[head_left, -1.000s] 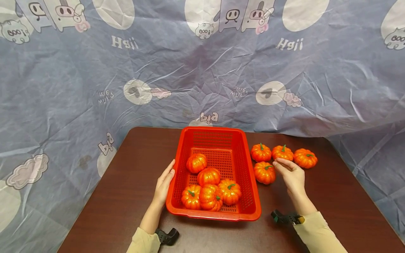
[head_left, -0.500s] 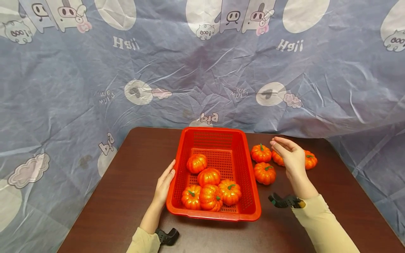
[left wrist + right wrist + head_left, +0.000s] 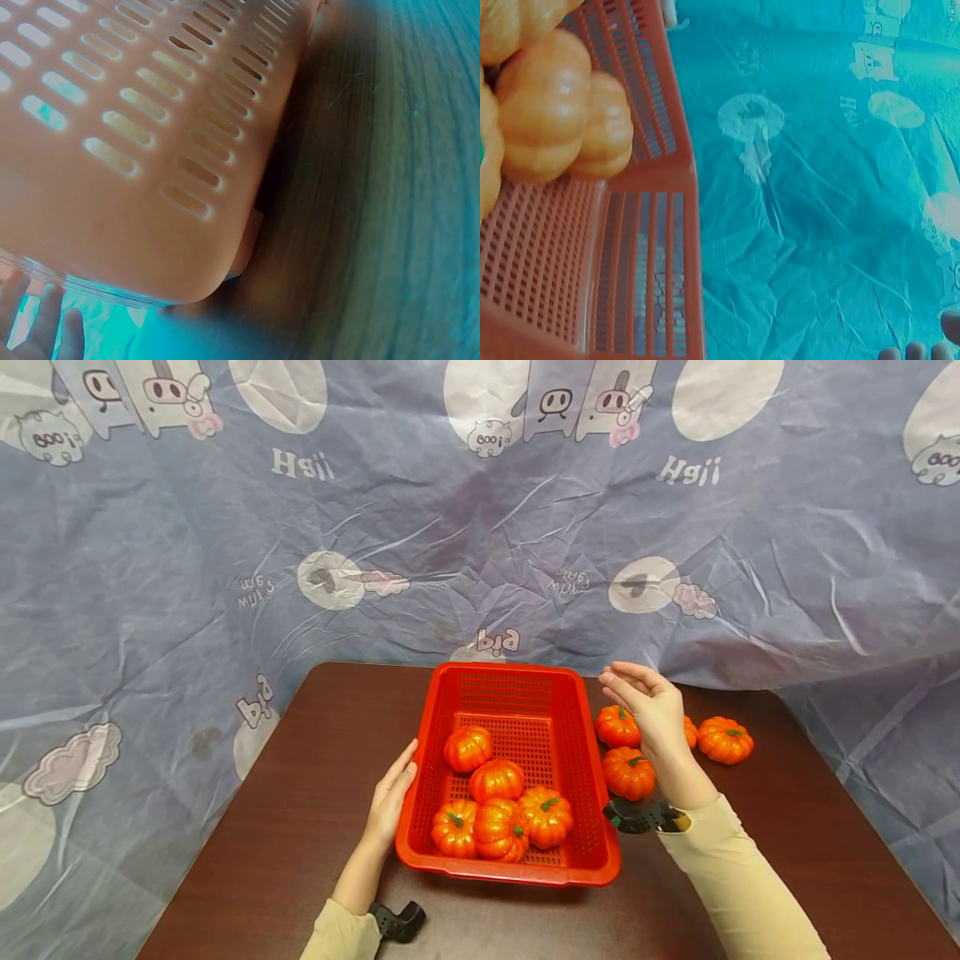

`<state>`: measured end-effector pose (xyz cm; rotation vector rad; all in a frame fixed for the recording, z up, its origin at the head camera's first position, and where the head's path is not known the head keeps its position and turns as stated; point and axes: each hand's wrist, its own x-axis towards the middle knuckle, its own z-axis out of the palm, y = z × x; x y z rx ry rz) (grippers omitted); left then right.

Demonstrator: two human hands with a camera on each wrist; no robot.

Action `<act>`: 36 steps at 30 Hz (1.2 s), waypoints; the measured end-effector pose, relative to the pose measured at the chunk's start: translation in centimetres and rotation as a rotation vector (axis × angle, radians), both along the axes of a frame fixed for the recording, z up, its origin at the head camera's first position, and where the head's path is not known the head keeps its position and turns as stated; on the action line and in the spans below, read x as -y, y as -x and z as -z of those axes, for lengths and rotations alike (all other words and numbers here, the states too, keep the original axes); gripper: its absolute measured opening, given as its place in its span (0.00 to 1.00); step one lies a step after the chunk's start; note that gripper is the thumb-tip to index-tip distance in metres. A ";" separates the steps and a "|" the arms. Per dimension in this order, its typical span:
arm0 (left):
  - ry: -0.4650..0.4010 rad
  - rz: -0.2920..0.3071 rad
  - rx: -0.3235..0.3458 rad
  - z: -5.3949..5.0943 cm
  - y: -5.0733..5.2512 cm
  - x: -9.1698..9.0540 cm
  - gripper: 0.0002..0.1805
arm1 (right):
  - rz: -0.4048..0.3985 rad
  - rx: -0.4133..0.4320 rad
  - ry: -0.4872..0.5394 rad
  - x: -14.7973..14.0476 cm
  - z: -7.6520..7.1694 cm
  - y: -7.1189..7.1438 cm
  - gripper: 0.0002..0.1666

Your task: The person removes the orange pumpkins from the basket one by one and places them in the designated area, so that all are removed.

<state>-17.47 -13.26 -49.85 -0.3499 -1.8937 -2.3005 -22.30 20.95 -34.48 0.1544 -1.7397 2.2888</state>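
Note:
A red perforated basket holds several small orange pumpkins. The left hand rests against its left outer wall with extended fingers; in the left wrist view the fingers show at the basket's edge. The right hand is raised just right of the basket's right rim, fingers loosely bent, nothing visible between them. Below it lie a green-stemmed pumpkin and another; the hand partly hides a third. In the right wrist view, separated fingertips show at the bottom right.
Farther right on the dark brown table lies one more pumpkin. A wrinkled blue-grey printed cloth hangs behind the table. Black bands with cameras sit at both wrists.
The right hand has lifted from beside the pumpkins, moving away from the body and then left toward the basket's rim. The left hand and the pumpkins stay in place.

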 end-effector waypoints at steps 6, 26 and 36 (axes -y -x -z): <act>-0.006 0.006 0.016 -0.1 0.0 0.0 0.25 | -0.069 -0.015 -0.022 1.8 1.0 1.3 0.17; -0.002 -0.004 0.032 -0.1 -0.1 0.0 0.25 | -0.216 0.243 -0.107 9.0 2.2 3.3 0.29; 0.009 0.012 0.063 -1.3 -0.4 0.0 0.24 | -0.287 0.317 -0.287 11.5 4.6 4.0 0.27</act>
